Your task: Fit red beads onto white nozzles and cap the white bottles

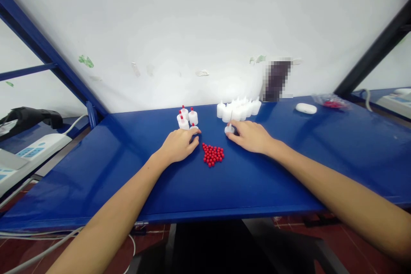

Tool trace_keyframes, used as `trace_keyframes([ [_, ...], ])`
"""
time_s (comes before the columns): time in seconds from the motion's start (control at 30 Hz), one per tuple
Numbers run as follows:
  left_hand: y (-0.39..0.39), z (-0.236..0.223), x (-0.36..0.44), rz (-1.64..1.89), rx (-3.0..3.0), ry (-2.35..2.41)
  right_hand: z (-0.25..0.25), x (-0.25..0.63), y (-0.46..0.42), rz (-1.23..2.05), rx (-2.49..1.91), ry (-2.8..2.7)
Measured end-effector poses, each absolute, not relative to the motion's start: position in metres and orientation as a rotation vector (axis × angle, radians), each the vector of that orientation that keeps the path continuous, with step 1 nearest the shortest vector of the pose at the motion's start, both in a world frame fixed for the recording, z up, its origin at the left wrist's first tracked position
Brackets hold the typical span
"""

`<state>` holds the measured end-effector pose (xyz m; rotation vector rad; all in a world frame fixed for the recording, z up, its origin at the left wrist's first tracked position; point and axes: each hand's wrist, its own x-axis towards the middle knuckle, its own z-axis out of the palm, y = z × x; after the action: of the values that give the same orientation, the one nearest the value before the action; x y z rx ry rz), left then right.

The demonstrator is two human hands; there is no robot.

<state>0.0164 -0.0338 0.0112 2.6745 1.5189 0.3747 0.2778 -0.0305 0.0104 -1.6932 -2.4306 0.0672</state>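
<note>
My left hand [180,144] has its index finger and thumb curled round a small white dropper bottle [193,127] with a red cap. The fingers hide much of that bottle. Just behind it stand several more white bottles with red caps [183,123]. On the right, my right hand [251,136] pinches an uncapped white dropper bottle [229,129] between thumb and index finger, its pointed nozzle upward. Between my hands, towards me, lies a loose cluster of small red caps [212,155].
Several uncapped white bottles [236,111] stand grouped at the back of the blue table [244,188]. Farther right are a white oval case [306,108] and a clear plastic bag [332,102] with red contents. A blurred dark object [277,80] leans on the wall. A power strip [34,152] lies left.
</note>
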Motion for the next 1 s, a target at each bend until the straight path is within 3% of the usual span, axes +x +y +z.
trace_keyframes([
  [0.2,-0.037,0.015,0.019,0.559,2.544,1.341,0.010,0.276,-0.032,0.064,-1.673,-2.419],
  [0.57,-0.040,0.020,0.016,0.450,2.484,1.201,0.013,0.269,-0.041,0.365,-1.370,-2.227],
  [1.0,-0.037,0.018,0.014,0.438,2.527,1.085,0.014,0.263,-0.046,0.408,-1.286,-2.327],
])
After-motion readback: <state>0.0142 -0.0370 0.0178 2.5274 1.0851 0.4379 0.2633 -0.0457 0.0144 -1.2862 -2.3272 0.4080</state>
